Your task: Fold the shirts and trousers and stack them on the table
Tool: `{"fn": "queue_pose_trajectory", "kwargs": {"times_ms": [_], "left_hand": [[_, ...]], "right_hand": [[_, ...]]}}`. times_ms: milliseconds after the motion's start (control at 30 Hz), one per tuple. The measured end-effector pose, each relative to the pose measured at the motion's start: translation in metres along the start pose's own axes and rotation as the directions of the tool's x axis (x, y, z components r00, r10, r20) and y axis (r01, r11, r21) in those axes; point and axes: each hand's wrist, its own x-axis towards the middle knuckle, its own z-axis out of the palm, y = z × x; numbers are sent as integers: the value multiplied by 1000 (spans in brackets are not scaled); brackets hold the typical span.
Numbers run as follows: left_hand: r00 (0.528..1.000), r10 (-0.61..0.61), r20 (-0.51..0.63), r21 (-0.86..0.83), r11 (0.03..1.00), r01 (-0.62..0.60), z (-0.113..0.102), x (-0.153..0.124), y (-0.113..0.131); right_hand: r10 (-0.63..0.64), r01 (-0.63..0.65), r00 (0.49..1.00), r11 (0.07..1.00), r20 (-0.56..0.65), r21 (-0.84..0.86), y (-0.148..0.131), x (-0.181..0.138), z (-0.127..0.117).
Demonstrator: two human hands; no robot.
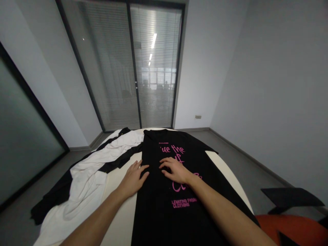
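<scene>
A black T-shirt [159,212] with pink lettering lies spread on the white table [120,191], its collar at the far end. One sleeve reaches out to the far right; the left side forms a straight edge, and no sleeve shows there. My left hand [134,176] rests at that left edge, fingers apart, partly over the cloth and partly over the tabletop. Over the middle of the shirt is my right hand [175,169], its fingers slightly curled and apart with nothing in them. It covers part of the lettering.
White and black garments [89,184] lie heaped along the table's left side, hanging over its edge. An orange chair [292,229] with a black armrest [292,198] stands at the lower right. Beyond the table are glass panels with blinds [156,92] and grey walls.
</scene>
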Motion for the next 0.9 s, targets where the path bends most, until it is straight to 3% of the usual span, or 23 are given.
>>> {"fn": "queue_pose_trajectory", "kwargs": {"times_ms": [167,333,533,700,800,900], "left_hand": [[991,101,-88,17,995,-100,0,2,1],[985,147,89,30,988,-150,3,-2,4],[974,170,151,77,980,-183,5,-4,-3],[982,187,35,68,980,-189,-5,2,3],[987,150,-56,46,988,-148,-8,11,6],[992,101,-72,39,994,-98,-2,19,3]], "right_hand": [[19,-19,999,1000,-36,-18,-1,3,3],[79,-81,996,994,-34,-72,1,3,6],[152,-151,988,987,13,-63,3,2,11],[132,-127,990,989,50,-81,7,18,0],[118,-112,991,988,56,-106,15,41,-9],[184,-181,983,975,11,-132,26,73,-12]]}}
